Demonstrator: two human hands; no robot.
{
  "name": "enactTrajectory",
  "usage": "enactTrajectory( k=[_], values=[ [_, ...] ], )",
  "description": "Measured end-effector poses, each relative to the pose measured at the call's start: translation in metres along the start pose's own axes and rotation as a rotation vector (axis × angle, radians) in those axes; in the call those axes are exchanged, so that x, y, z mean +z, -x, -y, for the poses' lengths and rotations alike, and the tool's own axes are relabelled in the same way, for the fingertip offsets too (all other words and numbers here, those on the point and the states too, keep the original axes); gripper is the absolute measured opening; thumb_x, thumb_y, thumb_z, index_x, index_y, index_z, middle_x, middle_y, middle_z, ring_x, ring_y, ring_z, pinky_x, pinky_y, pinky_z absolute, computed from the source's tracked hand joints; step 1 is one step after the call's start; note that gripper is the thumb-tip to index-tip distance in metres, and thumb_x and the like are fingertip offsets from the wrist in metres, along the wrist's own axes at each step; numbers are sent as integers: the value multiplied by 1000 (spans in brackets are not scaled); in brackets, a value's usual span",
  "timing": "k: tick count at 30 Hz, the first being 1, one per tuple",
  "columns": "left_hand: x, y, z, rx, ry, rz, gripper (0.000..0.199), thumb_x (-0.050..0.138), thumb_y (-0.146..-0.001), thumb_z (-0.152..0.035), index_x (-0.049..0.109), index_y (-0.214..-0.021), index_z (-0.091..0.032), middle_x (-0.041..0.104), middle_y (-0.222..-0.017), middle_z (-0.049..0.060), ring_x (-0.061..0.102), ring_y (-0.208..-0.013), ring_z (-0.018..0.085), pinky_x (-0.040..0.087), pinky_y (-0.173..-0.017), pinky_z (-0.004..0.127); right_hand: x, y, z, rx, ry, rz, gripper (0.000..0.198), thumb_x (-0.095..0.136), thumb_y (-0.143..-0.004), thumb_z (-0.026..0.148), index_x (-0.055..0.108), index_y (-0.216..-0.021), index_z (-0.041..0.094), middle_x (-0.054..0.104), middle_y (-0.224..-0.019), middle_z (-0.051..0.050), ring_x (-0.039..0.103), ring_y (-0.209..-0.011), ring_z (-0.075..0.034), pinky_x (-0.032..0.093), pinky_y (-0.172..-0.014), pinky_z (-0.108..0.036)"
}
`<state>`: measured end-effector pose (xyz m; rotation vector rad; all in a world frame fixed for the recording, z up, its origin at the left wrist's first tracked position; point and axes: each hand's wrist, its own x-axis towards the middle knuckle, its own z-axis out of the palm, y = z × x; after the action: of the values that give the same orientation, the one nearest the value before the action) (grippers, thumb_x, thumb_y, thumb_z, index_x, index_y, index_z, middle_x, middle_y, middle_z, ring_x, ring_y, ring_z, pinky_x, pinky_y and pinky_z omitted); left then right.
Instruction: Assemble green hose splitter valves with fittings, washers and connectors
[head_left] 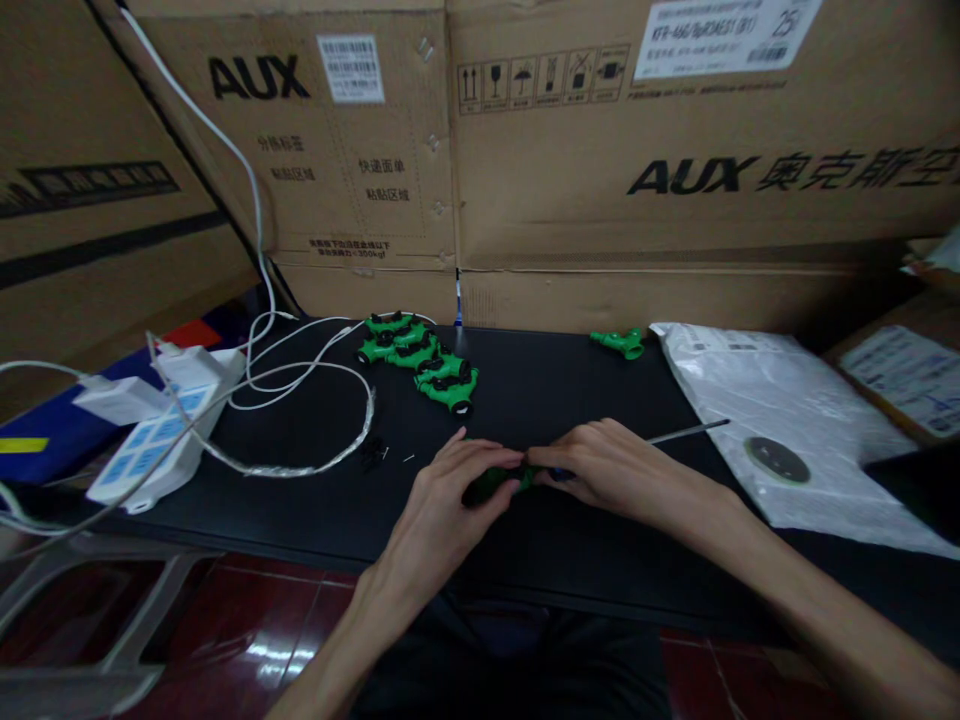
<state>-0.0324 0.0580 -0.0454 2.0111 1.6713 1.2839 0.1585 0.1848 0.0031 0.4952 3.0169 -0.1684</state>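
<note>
My left hand (448, 492) is closed around a green Y-shaped hose fitting (527, 476), mostly hidden by my fingers. Against its right side, my right hand (604, 458) grips a screwdriver (688, 432). The metal shaft sticks out behind that hand to the right, while a dark blue bit of handle shows near the fitting. Beyond my left hand lies a cluster of green fittings with black parts (431, 362). A single green fitting (619, 343) rests farther back on the right. Small black parts (370, 452) and a tiny screw (409, 458) lie left of my left hand.
A white power strip (161, 430) with plugged-in adapters and looping white cables (300, 470) occupies the left. On the right lies a white plastic package (712, 380) with a dark round disc (778, 459). Large cardboard boxes (540, 190) wall off the back of the black table (300, 520).
</note>
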Motion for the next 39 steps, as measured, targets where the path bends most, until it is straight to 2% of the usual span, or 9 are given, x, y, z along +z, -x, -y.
enactTrajectory(
  k=[8,13,16,19,24,30,35,37,39],
  values=[
    [-3,-3,-10,-50,-9,49,41,77,-87,-17,66,-125,-27,75,-120,2,69,-115,21,38,-122,52,5,1,-2,-21,22,-68,34,66,-92,16,71,-124,26,79,-90,-6,76,-77,-19,49,-64,-24],
    [-45,9,2,-68,-261,-105,21,67,-97,-27,69,-117,-24,73,-113,5,65,-107,23,54,-97,41,9,6,-9,-44,54,-155,42,70,-92,21,67,-133,29,81,-91,-5,78,-75,-20,50,-59,-23],
    [-72,15,24,-97,-503,-6,19,68,-95,-27,71,-114,-24,72,-109,5,60,-101,25,52,-91,42,1,11,-11,-48,87,-206,43,70,-93,25,65,-136,27,82,-95,-5,78,-75,-19,49,-56,-23],
    [-82,15,43,-90,-568,116,14,66,-97,-27,72,-108,-22,72,-106,6,59,-98,26,51,-88,41,-14,11,-7,-55,107,-264,41,72,-92,25,67,-133,27,82,-96,-4,79,-74,-19,48,-56,-22],
    [-78,12,58,-68,-525,201,13,56,-101,-20,67,-95,-19,67,-98,5,58,-92,23,49,-92,41,-42,5,2,-98,145,-347,32,72,-92,27,71,-124,26,82,-92,-4,75,-64,-18,42,-53,-24],
    [-75,13,59,-38,-449,194,13,49,-103,-18,61,-103,-20,64,-101,6,58,-94,23,51,-89,39,-63,2,7,-115,146,-410,27,67,-96,31,71,-122,26,80,-83,-2,71,-63,-15,39,-57,-24],
    [-69,1,39,-67,-325,95,18,49,-105,-24,66,-110,-22,69,-102,5,63,-94,21,53,-88,36,-87,-7,18,-133,118,-387,19,64,-98,32,73,-112,25,72,-68,1,61,-53,-12,33,-53,-25],
    [-63,-7,26,-60,-195,74,21,51,-104,-24,69,-115,-24,72,-106,4,67,-98,20,54,-89,34,-99,-12,24,-145,92,-396,18,62,-99,34,73,-110,25,69,-65,3,56,-49,-10,32,-52,-24],
    [-54,-14,13,-61,-32,81,20,54,-103,-24,73,-110,-25,74,-105,2,70,-97,18,56,-86,29,-112,-17,31,-167,76,-451,20,60,-99,36,74,-108,24,67,-64,4,54,-50,-8,32,-53,-23]
  ],
)
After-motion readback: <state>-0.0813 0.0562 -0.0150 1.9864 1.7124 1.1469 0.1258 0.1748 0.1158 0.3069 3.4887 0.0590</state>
